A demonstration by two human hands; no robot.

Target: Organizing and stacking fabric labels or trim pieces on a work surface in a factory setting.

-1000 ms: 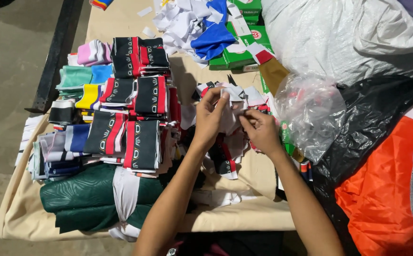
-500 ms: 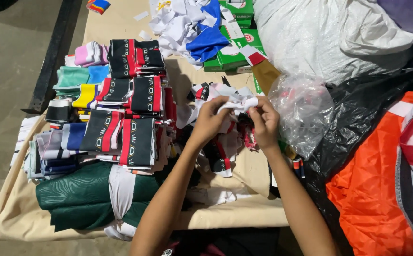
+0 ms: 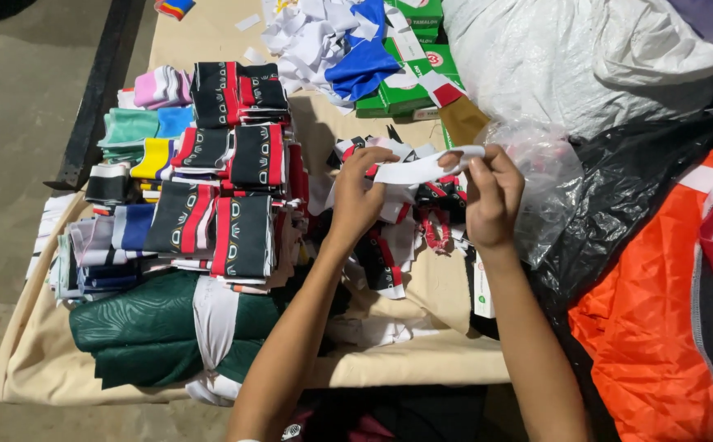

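Note:
Both my hands hold a white paper strip (image 3: 426, 166) stretched between them above the table. My left hand (image 3: 360, 196) pinches its left end and my right hand (image 3: 491, 196) pinches its right end. Under the hands lies a loose heap of black, red and white socks (image 3: 393, 237) with paper bands. To the left stand neat stacks of folded black-and-red socks (image 3: 225, 221).
A tan cloth covers the table (image 3: 405, 360). Folded green fabric (image 3: 152, 327) lies at the front left. Green boxes (image 3: 409, 82), white paper scraps (image 3: 311, 41) and blue cloth sit at the back. A clear plastic bag (image 3: 548, 180), white sack (image 3: 585, 57), black plastic and orange fabric (image 3: 659, 327) crowd the right.
My hands have lifted off the sock heap and drawn apart. The white strip, bunched between them before, is now pulled out straight.

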